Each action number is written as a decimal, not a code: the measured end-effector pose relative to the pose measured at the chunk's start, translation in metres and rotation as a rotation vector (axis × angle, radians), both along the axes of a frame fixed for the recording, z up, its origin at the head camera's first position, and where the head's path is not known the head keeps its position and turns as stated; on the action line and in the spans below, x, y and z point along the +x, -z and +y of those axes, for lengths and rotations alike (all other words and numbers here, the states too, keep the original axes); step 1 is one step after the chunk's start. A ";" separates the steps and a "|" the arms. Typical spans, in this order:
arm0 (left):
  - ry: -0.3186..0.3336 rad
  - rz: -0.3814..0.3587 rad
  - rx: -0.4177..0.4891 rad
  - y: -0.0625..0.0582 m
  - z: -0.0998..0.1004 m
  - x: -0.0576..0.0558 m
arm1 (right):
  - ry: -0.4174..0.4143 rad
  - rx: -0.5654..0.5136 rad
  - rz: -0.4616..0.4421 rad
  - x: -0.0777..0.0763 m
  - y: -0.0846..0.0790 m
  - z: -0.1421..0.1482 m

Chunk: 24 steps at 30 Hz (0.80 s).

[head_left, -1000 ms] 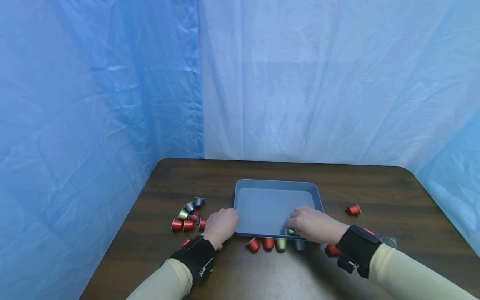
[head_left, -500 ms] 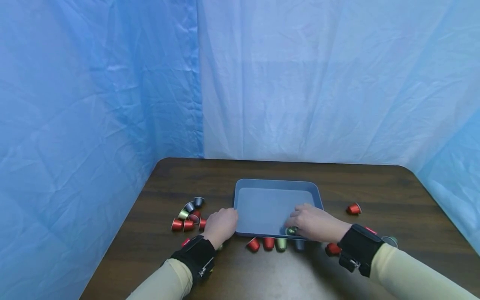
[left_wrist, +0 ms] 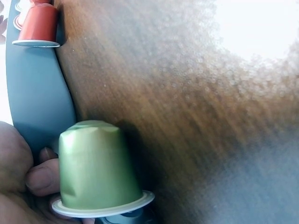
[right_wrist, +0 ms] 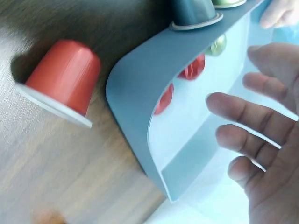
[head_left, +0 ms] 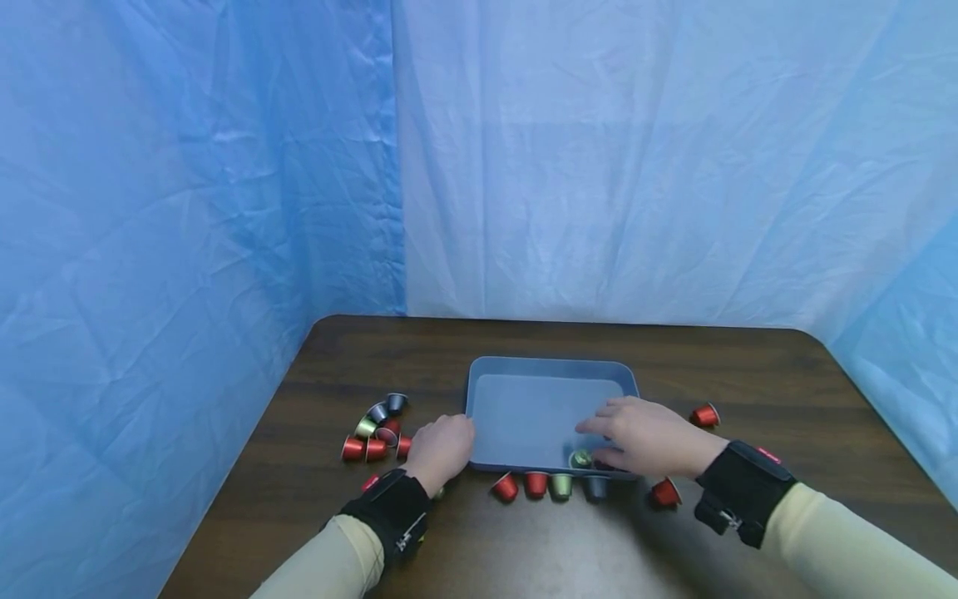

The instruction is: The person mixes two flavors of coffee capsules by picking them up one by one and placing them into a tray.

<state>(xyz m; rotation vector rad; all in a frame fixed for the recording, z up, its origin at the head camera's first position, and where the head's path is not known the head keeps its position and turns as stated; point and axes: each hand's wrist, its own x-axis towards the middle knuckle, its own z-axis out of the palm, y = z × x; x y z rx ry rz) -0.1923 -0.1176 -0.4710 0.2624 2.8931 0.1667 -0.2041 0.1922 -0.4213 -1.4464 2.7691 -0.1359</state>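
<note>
My left hand [head_left: 443,449] grips the left front corner of the grey-blue tray [head_left: 554,364], its thumb and fingers [left_wrist: 44,177] at the wall. A green coffee capsule [left_wrist: 98,168] stands beside these fingers in the left wrist view, mostly hidden from the head view. Over the tray's right front part is my right hand [head_left: 649,437], fingers spread and holding nothing. Below it in the tray lie a green capsule [head_left: 580,459] and, in the right wrist view, red capsules [right_wrist: 193,67] along the front wall.
Red, green and dark capsules [head_left: 535,485] line the tray's front outside. A red capsule [head_left: 665,493] lies off the front right corner, another [head_left: 705,416] farther right. Left of the tray sits a cluster of red, green and dark capsules [head_left: 377,449]. Blue sheets [head_left: 554,166] hang behind.
My right hand has lifted a little and drawn right, its fingers spreading away from the tray's front right corner. More of the capsules there now show. The left hand has stayed in place.
</note>
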 end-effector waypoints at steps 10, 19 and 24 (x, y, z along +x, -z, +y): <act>0.039 0.046 -0.008 0.001 -0.001 0.000 | 0.102 0.017 0.016 0.002 -0.010 0.015; 0.034 0.043 -0.013 0.001 -0.001 0.000 | 0.124 0.002 0.047 0.006 -0.016 0.032; 0.027 0.026 -0.012 0.000 -0.001 0.000 | 0.145 0.009 0.054 0.006 -0.017 0.045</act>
